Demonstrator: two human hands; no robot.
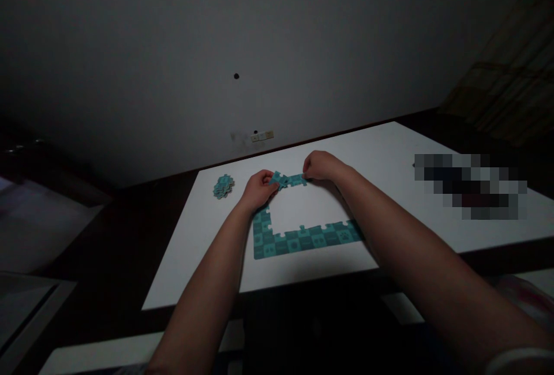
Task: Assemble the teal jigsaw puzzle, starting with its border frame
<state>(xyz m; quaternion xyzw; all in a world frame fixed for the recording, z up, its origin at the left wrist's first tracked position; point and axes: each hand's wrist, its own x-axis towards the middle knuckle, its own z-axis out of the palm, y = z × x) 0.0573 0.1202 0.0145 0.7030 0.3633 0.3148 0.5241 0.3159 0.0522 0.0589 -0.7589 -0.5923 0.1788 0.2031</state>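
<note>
A teal jigsaw puzzle border [298, 240] lies on the white table, its left side and near edge joined in an L with interlocking tabs facing inward. At the far left corner my left hand [259, 189] is closed on a puzzle piece [277, 177], which sits tilted over the pieces there. A short strip of joined puzzle pieces [296, 180] runs right from it along the far side. My right hand [321, 166] pinches the right end of that strip, its fingertips partly hidden. My right forearm covers the right part of the border.
A small pile of teal puzzle pieces [223, 187] lies on the white table [199, 236] left of my hands. A blurred-out patch [467, 187] covers something on the right. Behind the table stands a wall with a socket [262, 136].
</note>
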